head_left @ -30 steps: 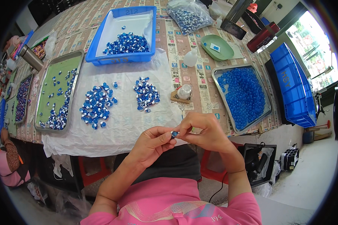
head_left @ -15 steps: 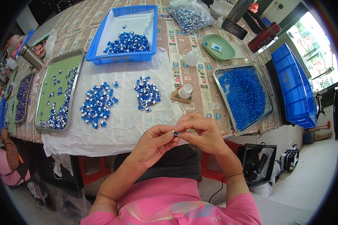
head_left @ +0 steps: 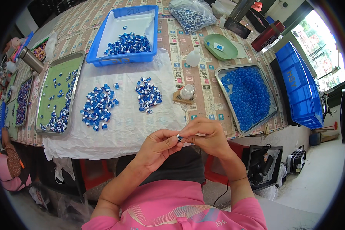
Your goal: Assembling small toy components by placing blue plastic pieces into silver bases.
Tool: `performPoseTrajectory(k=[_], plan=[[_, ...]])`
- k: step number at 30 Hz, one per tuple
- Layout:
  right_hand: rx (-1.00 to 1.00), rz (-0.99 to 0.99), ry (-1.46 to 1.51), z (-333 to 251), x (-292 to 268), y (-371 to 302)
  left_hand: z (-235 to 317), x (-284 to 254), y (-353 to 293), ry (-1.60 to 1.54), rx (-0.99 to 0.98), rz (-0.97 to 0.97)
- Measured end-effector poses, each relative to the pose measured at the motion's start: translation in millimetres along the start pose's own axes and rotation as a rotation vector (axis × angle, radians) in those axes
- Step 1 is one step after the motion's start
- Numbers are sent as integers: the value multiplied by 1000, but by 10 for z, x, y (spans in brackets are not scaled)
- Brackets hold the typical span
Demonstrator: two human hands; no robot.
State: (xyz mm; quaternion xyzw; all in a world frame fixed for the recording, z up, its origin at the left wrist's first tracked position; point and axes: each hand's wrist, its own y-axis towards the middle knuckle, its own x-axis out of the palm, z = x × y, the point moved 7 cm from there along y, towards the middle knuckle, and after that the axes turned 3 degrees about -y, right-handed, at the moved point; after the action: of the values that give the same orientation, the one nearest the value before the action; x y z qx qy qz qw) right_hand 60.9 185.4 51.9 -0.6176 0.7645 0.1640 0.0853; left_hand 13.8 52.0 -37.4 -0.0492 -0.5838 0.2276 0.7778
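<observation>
Between my two hands, just off the table's front edge, is a small blue-and-white bead [head_left: 179,138]. The thumb and forefinger of my left hand [head_left: 161,145] pinch it from the left. My right hand [head_left: 207,137] is closed against it from the right, its fingertips covering part of it. On the white paper [head_left: 132,130] beyond lie two piles of similar pieces: a wider left pile [head_left: 97,106] and a smaller right pile [head_left: 148,96]. A small clear jar [head_left: 187,92] stands on a wooden block behind my right hand.
A blue bin [head_left: 122,59] with more blue-and-white pieces stands at the back. Left is a green-lined metal tray [head_left: 51,88]; right, a metal tray of clear blue beads [head_left: 249,97]. Behind are a green dish [head_left: 221,48], a white bottle [head_left: 193,58] and a filled plastic bag [head_left: 193,17].
My right fingers have shifted slightly around the bead, and it now shows more white on top. The view has moved a little; the piles look the same.
</observation>
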Motion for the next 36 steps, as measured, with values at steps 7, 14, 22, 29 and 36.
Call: performPoseTrajectory(k=[7,14,22,29,36], plan=[[57,-79,115,76,-9,-3,-11,30,9,40,-6,-38],[35,-103,71,-30,-43,19,80,34,-12,88,9,12],[-27,-49,-95,-53,-27,62,142,4,-3,166,24,43],[-58,-16,-101,-64,72,113,266,-21,-53,237,98,30],[-49,-10,-133,-97,66,121,790,72,-228,846,358,188]])
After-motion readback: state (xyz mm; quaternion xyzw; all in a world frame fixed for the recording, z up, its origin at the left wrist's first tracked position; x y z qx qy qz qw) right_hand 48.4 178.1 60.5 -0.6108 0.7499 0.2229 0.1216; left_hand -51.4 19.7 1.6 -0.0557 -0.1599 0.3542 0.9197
